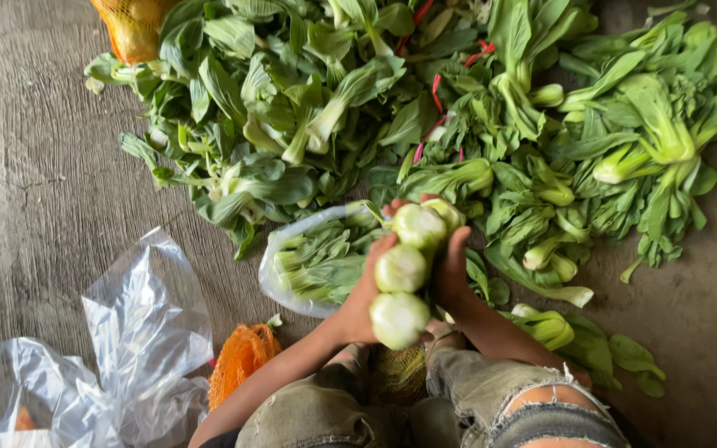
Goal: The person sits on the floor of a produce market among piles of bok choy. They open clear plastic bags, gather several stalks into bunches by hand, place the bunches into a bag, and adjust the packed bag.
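While both hands press together over the lap, the scene reads as follows.

Left hand: the left hand (pixel 364 292) is curled around the near side of a bunch of bok choy (pixel 404 270), fingers clenched against the pale stem bases.
Right hand: the right hand (pixel 451 270) cups the far side of the same bunch, palm flat on the stems, fingertips (pixel 461 236) reaching up beside the top head.
Grip: both hands are grasping the bunch between them; neither is released.
Held bunch: at least four heads lie stacked, cut ends facing the camera, round and whitish-green; their leaves point away from the camera and enter the mouth of a clear plastic bag (pixel 292 282).
Bag: the clear plastic bag lies on the concrete floor (pixel 35 182) just left of the hands, already holding green leaves.
Loose pile: a wide heap of bok choy (pixel 425 108) spreads across the floor beyond the hands, with thin red ties (pixel 436 90) scattered among the stems.
Near right: a few single heads (pixel 545 325) rest beside the right forearm.
Spare bags: crumpled empty plastic bags (pixel 126 348) lie at lower left, well apart from the hands.
Netting: an orange mesh bag (pixel 241 357) sits just beside the left forearm; another mesh sack (pixel 130 29) shows at the top edge.
Clothing: torn grey-green denim trousers (pixel 491 390) cover the knees below the hands.
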Demonstrator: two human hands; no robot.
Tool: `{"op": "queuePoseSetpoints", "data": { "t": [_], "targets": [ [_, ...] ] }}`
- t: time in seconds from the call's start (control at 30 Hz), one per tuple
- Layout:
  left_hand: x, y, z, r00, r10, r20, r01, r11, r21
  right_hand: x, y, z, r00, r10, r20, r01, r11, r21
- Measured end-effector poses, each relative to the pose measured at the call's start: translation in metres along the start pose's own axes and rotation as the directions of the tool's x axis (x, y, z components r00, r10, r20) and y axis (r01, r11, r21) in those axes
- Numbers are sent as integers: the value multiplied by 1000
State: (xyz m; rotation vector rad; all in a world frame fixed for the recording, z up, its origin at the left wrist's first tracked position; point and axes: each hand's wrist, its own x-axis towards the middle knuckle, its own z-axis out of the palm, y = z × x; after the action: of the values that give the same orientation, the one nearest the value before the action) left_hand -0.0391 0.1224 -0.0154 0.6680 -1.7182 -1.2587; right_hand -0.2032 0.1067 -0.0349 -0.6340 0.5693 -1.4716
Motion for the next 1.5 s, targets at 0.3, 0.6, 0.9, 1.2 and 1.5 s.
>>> {"op": "queuePoseSetpoints", "data": {
  "t": [0.3,0.6,0.9,1.2,1.5],
  "targets": [
    [4,-7,-2,959,232,161,-270,919,286,-8,-11,-3,993,-119,27,119,993,-12],
    [-20,-38,4,943,-299,-146,223,895,-386,-4,-7,-37,951,-260,-167,69,706,-705],
    [-17,-53,-36,813,-347,-467,297,938,-179,-21,-57,16,945,-209,251,324,696,-641],
    [-29,-69,-17,851,-61,-522,53,998,-30,-19,-7,57,887,-190,422,455,520,-723],
    [-93,-98,-46,828,-542,147,560,813,-158,7,-52,-23,970,-237,61,233,816,-529]
  ]
}}
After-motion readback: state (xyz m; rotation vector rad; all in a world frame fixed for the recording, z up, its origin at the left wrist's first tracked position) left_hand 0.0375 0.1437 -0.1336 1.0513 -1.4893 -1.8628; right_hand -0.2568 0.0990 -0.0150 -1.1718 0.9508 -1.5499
